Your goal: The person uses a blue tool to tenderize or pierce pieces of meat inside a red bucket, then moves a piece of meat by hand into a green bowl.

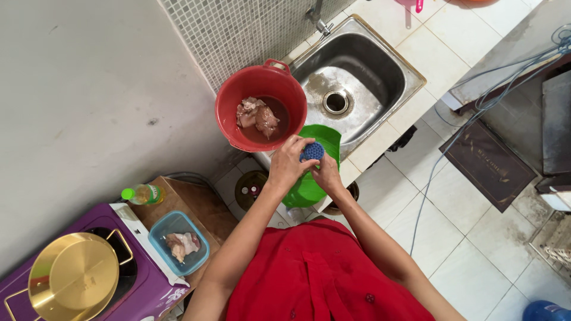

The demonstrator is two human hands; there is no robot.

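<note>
We look straight down on a tiled counter with a stainless steel sink set into it. Both hands meet over the counter edge in front of the sink, close together and touching the same object — a small blue scrub pad with a dotted texture. The left hand is curled over the pad from above, fingers closed on it; the right hand supports it from below and beside, thumb against the pad. The pad is thus clamped between the two hands, just above a green plastic lid or plate that lies on the counter edge and overhangs it.

Just beside the left hand, touching the sink rim, stands a red plastic basin with two handles. It holds pieces of raw meat in reddish liquid. The sink itself shows a bare drain, with a tap above it at the mosaic-tiled wall.

Well apart, at lower left, a purple gas stove carries a brass-coloured pan. Next to it, on a brown box, sit a blue tray with more raw meat and a yellow bottle with a green cap. The person wears a red garment.
</note>
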